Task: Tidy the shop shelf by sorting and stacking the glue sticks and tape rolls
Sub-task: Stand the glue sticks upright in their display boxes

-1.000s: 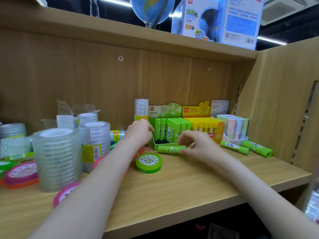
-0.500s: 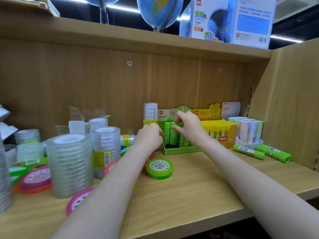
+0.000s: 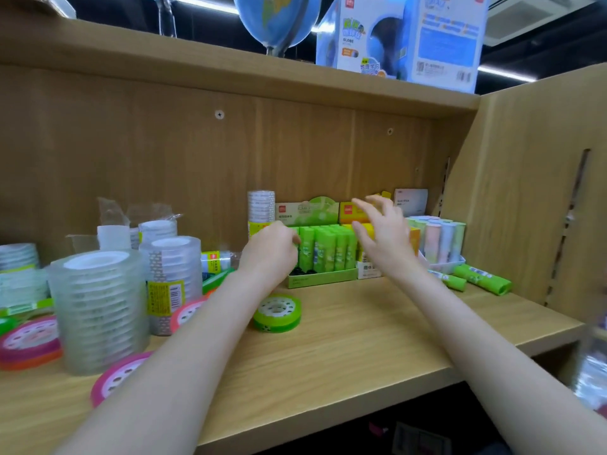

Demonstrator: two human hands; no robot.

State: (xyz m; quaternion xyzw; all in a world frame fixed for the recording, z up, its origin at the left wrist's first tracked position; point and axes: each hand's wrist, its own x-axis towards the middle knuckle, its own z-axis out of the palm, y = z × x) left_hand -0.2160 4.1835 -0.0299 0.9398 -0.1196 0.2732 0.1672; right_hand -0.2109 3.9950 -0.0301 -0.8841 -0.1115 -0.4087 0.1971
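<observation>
On the shelf [image 3: 345, 349] in front of me, my left hand [image 3: 271, 251] is curled against the left end of the green box [image 3: 323, 278], its fingers bent round toward the green glue sticks [image 3: 325, 249] standing upright in it; whether it grips a stick or the box edge I cannot tell. My right hand [image 3: 382, 236] hangs above the yellow box [image 3: 368, 270] just beside it, fingers spread and loose, holding nothing. Right of that, pastel sticks [image 3: 438, 239] stand in a white tray [image 3: 445, 266], and two green sticks [image 3: 481, 279] lie loose on their sides near the side wall. A green tape roll [image 3: 277, 311] lies flat on the board below my left wrist. To the left stand stacks of clear tape [image 3: 98, 310], a tall one nearest me and another [image 3: 172, 280] with a yellow label behind it, with pink rolls [image 3: 29, 339] lying flat around them. A thin stack of small rolls [image 3: 261, 208] rises behind my left hand, against the back panel
</observation>
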